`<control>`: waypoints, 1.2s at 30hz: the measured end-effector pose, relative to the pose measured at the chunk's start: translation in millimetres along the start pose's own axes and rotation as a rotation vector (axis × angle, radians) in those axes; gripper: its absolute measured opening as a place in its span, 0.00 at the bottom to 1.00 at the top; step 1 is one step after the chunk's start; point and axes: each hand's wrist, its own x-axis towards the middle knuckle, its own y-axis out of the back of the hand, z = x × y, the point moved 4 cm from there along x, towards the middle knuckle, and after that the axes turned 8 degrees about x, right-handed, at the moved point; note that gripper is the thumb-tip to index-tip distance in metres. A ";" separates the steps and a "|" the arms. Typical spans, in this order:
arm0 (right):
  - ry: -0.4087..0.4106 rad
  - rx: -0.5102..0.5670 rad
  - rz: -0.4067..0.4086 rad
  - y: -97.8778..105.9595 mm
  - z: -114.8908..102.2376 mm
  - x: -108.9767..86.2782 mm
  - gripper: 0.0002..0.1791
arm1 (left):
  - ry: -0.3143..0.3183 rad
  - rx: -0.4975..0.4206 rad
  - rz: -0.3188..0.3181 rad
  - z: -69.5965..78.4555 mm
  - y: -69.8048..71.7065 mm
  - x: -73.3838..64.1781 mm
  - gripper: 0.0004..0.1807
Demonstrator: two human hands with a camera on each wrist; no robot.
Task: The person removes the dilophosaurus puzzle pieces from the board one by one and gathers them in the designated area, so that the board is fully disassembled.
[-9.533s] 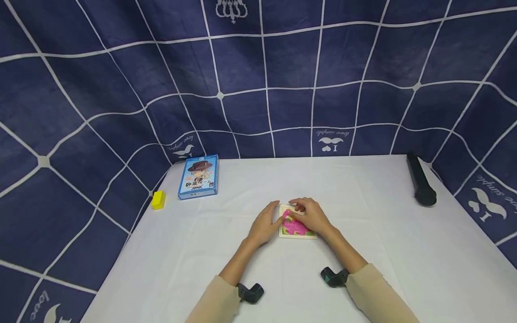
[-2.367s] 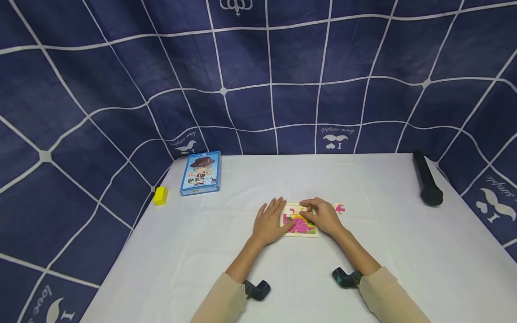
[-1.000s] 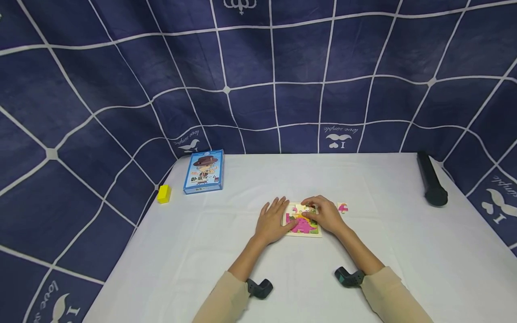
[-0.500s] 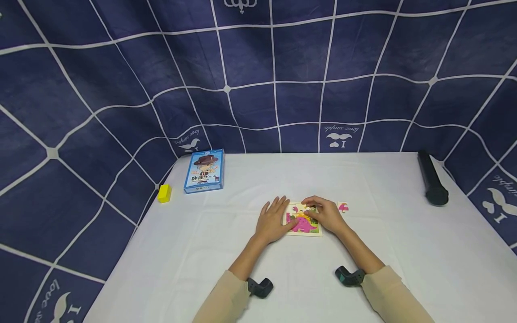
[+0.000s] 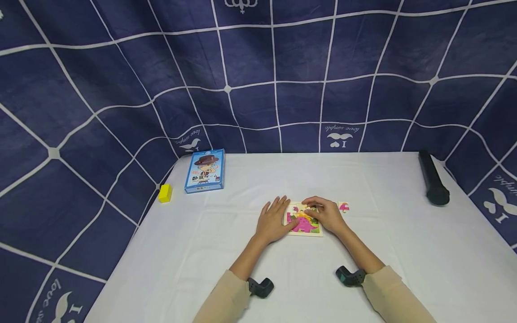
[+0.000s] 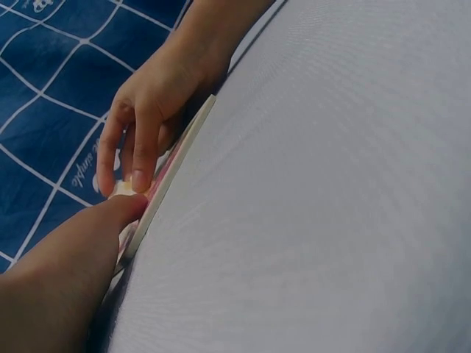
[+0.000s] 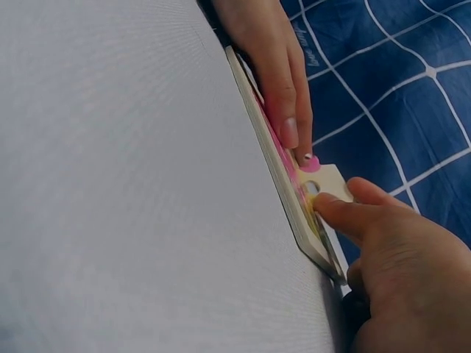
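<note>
A small square jigsaw puzzle point(image 5: 304, 225) with a pink dinosaur picture lies in a cream frame mid-table. My left hand point(image 5: 272, 223) rests along its left side, fingers straight and thumb over the picture. At the upper right of the puzzle, my right hand point(image 5: 326, 215) pinches a pale puzzle piece point(image 7: 331, 179) between thumb and fingers; in the right wrist view the piece stands tilted up from the frame. The left wrist view shows the left thumb point(image 6: 131, 208) right beside the right fingertips. A loose pink and white puzzle piece point(image 5: 343, 206) lies just right of the right hand.
A blue game box point(image 5: 204, 171) sits at the back left, with a yellow block point(image 5: 165, 193) near the left edge. A black microphone-like object point(image 5: 434, 178) lies at the back right. A navy checked curtain point(image 5: 299, 67) borders the white table point(image 5: 299, 278).
Since 9.5 seconds ago, a piece has come out and lies to the right, and my left hand has moved onto the frame. In the last second the right fingers shift slightly with the pinched piece.
</note>
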 end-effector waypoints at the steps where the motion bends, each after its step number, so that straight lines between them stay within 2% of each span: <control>1: -0.001 0.005 0.002 0.2 -0.1 0.0 0.12 | 0.002 0.001 -0.002 -0.1 -0.4 0.3 0.43; 8: -0.021 0.025 0.004 0.6 -0.1 -0.4 0.11 | 0.029 -0.003 -0.009 1.5 -0.6 1.1 0.42; 18: -0.010 0.023 0.003 0.8 1.5 0.0 0.12 | 0.151 0.003 0.031 13.3 -3.8 3.5 0.42; 24: -0.020 0.027 0.006 0.2 2.8 0.6 0.12 | 0.163 0.050 0.060 14.1 -4.1 4.8 0.43; 29: -0.013 0.035 0.032 2.2 0.5 1.3 0.12 | 0.150 0.049 0.075 14.4 -0.9 4.8 0.43; 32: -0.029 0.086 0.054 4.5 -1.9 1.6 0.13 | 0.151 0.041 0.083 14.4 0.2 4.4 0.43; 36: -0.053 0.209 0.092 11.3 -8.0 1.8 0.14 | 0.151 0.035 0.083 14.9 -1.3 3.3 0.43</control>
